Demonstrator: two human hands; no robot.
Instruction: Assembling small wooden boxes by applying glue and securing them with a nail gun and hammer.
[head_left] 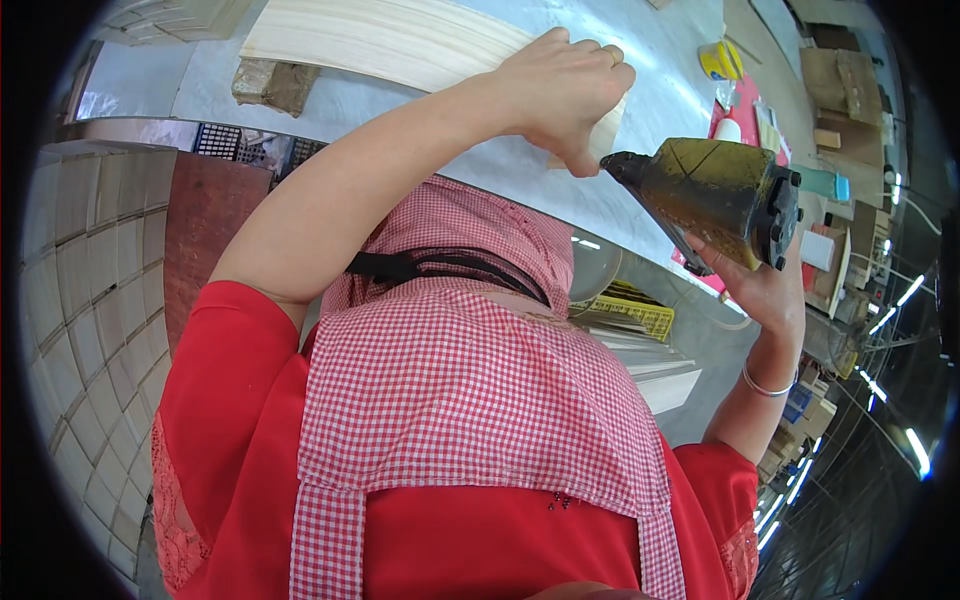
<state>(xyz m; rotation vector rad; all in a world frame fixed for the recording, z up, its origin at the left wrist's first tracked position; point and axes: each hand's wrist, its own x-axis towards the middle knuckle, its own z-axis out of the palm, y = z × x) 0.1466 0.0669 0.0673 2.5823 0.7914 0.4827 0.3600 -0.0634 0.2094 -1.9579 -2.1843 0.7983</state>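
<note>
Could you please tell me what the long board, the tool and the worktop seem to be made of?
Long board: seemingly bare wood, by its pale, streaky grain. Tool in the right hand: probably metal, with worn, scuffed yellowish and black surfaces. Worktop: possibly sheet metal, smooth and bluish grey with glossy reflections, though a coated panel could look similar.

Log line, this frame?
left hand: on pale wood | right hand: holding nailer-like tool, nose near left thumb | bench: yellow tub at right

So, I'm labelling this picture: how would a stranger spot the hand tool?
Start at the pale grey worktable. Toward its right, the right hand holds the hand tool. Its bulky, scuffed yellow-brown body and dark nose set it apart from the bright yellow tub.
</note>
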